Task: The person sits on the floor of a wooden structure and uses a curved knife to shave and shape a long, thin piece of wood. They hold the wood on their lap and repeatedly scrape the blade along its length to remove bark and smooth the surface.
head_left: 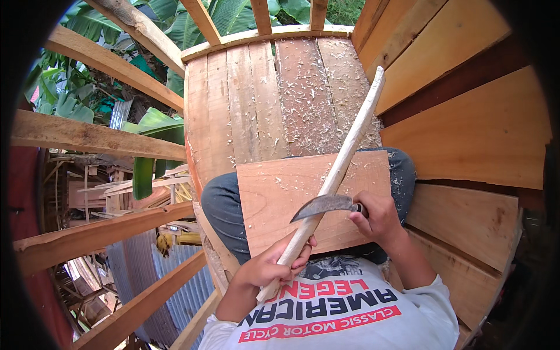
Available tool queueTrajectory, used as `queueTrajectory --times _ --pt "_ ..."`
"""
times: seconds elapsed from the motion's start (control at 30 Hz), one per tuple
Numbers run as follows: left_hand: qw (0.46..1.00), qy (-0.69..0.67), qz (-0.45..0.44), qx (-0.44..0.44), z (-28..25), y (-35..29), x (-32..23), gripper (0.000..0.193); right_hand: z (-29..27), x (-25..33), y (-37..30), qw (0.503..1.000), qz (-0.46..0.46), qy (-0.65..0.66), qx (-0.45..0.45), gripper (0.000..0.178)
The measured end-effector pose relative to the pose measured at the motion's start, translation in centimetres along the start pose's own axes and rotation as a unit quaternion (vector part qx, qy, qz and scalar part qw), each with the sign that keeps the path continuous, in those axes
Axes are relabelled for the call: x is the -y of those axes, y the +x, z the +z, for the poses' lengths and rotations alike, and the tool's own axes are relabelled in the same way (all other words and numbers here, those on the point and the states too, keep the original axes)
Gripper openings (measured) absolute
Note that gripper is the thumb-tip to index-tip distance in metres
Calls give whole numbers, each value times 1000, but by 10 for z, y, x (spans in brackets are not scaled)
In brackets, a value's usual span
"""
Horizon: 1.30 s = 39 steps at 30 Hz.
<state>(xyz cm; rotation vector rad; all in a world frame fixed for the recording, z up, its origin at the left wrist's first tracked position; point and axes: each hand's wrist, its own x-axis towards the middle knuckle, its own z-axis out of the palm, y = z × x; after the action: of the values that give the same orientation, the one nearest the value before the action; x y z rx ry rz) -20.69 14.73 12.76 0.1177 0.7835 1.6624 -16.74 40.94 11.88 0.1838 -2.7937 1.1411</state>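
A long, pale, peeled wooden stick (343,160) slants from near my chest up to the far right. My left hand (276,262) is wrapped round its lower part. In my right hand (374,217) is the dark handle of a curved knife (324,205), whose blade lies across the stick above my left hand, its tip pointing left. Whether the edge bites into the wood I cannot tell. Beneath the stick, a flat wooden board (271,186) rests across my lap, with a few shavings on it.
Plank flooring (242,99) strewn with wood shavings (309,93) stretches ahead. Slatted rails (99,137) stand on the left, with banana leaves (154,125) and corrugated metal sheets (137,274) beyond. A wall of wide planks (472,122) closes the right side.
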Motion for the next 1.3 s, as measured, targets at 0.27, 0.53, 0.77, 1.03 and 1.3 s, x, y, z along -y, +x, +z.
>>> queueTrajectory --times 0.27,0.53,0.77,1.03,1.3 --pt "999 24 -22 7 9 4 -4 71 -3 -1 9 995 68 34 -58 27" --pt "1000 15 -1 -13 12 7 -6 72 -6 -16 2 994 88 6 -64 22" --pt "993 111 -32 -28 12 12 -7 68 -7 -16 6 981 161 -35 -103 25" --pt "986 153 -8 -68 19 21 -15 68 -4 -24 16 989 122 4 -81 25" --pt "981 177 0 -81 20 7 -11 71 1 -24 17 995 63 -1 -80 24"
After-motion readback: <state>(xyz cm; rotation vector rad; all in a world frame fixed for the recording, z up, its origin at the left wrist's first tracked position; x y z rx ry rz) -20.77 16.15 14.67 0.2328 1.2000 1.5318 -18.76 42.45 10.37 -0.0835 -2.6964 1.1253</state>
